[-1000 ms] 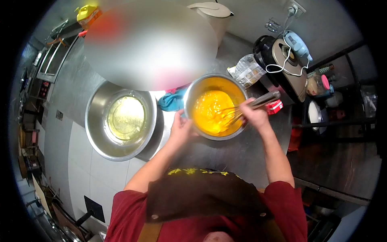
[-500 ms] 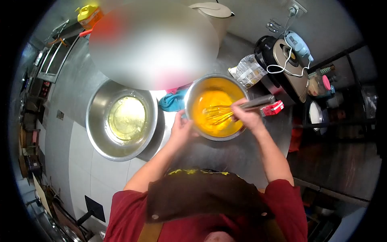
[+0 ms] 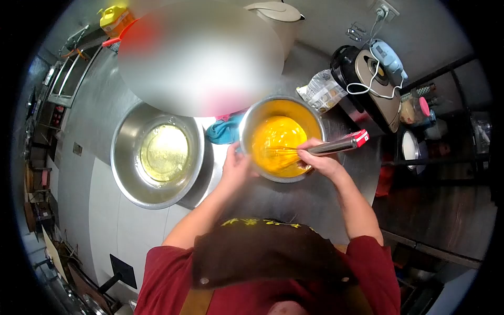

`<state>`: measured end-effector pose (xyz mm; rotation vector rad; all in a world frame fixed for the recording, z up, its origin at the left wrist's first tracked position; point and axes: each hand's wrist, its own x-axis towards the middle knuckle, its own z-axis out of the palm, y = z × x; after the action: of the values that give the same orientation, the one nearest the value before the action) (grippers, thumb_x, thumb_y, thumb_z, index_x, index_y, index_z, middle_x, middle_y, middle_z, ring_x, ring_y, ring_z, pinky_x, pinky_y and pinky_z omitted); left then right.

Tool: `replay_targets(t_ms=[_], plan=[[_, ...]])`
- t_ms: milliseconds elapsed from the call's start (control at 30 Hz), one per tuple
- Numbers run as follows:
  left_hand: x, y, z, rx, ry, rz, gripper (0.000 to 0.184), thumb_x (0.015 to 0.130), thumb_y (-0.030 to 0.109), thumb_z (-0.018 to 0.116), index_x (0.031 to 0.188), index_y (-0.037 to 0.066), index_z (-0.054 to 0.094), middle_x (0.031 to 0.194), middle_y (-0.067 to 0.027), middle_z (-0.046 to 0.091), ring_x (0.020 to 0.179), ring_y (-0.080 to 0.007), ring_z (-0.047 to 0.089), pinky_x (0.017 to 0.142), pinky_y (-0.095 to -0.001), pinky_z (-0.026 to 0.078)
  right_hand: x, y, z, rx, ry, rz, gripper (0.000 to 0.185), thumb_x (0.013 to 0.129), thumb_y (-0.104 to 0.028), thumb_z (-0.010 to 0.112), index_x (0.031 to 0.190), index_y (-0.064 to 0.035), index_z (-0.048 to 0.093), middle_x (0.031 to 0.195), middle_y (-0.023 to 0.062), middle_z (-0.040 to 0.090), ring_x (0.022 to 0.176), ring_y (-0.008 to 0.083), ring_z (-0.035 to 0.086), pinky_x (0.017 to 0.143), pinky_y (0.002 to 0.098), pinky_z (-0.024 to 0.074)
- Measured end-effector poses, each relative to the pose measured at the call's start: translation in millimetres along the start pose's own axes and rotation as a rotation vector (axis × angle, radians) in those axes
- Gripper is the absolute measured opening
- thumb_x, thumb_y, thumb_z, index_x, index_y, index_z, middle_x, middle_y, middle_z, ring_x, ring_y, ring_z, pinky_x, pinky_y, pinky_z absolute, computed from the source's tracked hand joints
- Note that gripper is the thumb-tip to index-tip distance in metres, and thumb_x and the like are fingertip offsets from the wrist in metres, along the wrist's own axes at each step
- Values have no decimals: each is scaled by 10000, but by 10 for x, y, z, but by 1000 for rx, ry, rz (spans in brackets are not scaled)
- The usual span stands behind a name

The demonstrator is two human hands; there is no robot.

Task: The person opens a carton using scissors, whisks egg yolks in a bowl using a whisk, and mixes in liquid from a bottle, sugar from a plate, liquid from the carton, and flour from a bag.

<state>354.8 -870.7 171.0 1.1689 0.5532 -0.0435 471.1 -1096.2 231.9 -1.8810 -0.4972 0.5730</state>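
Right grip point(image 3: 320, 157) wrapped around the handle of 1 wire whisk point(image 3: 338, 146), a person point(image 3: 362, 215) in 1 red shirt point(image 3: 168, 278) and 1 dark apron point(image 3: 268, 257) works at a metal counter point(image 3: 299, 202). The whisk's wires are down in a yellow-orange mixture point(image 3: 281, 128) inside 1 mixing bowl point(image 3: 254, 109). The left grip point(image 3: 235, 167) is at the bowl's left rim; it is blurred, and from where I stand I cannot tell whether it clasps the metal.

To the left, apart from the bowl, sits 1 wider metal basin point(image 3: 123, 152) with a shallow pool of pale-yellow liquid point(image 3: 164, 153). Between the 2 vessels lies 1 blue cloth point(image 3: 223, 131), close to the mixing bowl. Near the end of the whisk handle is 1 red-and-white box point(image 3: 361, 137). Beyond the bowl, to the right, are 1 printed bag point(image 3: 323, 92) and 1 cooker point(image 3: 367, 68), with 1 light-blue hand mixer point(image 3: 387, 55) by its lid. At far left stands 1 yellow jug point(image 3: 112, 18).
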Motion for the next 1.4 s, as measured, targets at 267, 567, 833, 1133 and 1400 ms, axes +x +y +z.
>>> replay_targets(t_ms=[267, 567, 833, 1133, 1400], plan=[[19, -11, -23, 15, -31, -3, 499, 926, 64, 518, 1362, 91, 278, 886, -20, 456, 710, -132, 582, 578, -303, 603, 190, 201, -102, -114, 194, -207, 165, 872, -207, 624, 841, -45, 622, 756, 65, 636, 576, 94, 603, 523, 254, 488], [24, 0, 29, -28, 1, -22, 526, 927, 78, 529, 1373, 106, 251, 866, -18, 461, 716, -139, 590, 575, -305, 597, 164, -31, 66, -358, 94, -564, 173, 775, -86, 691, 938, -55, 643, 858, 86, 643, 848, 209, 641, 778, 322, 517], [-23, 29, 102, -20, -1, -33, 531, 927, 71, 526, 1374, 106, 242, 818, -7, 468, 678, -106, 538, 573, -311, 601, 327, 140, 70, -87, 307, -36, 170, 849, -211, 632, 931, -64, 612, 905, 42, 633, 849, 150, 613, 762, 278, 487], [-61, 51, 106, -37, -3, -37, 546, 931, 95, 531, 1385, 84, 230, 831, -18, 468, 649, -103, 533, 575, -302, 595, 339, 137, -198, 170, 456, -48, 122, 886, -157, 623, 906, -40, 593, 677, 26, 593, 542, 102, 562, 510, 249, 473], [-109, 69, 80, -26, 1, -22, 533, 934, 84, 521, 1382, 84, 231, 867, -19, 466, 731, -125, 564, 593, -315, 604, 192, -10, -340, 94, 253, 184, 123, 885, -149, 605, 896, -26, 600, 660, 55, 605, 554, 129, 610, 486, 274, 507]])
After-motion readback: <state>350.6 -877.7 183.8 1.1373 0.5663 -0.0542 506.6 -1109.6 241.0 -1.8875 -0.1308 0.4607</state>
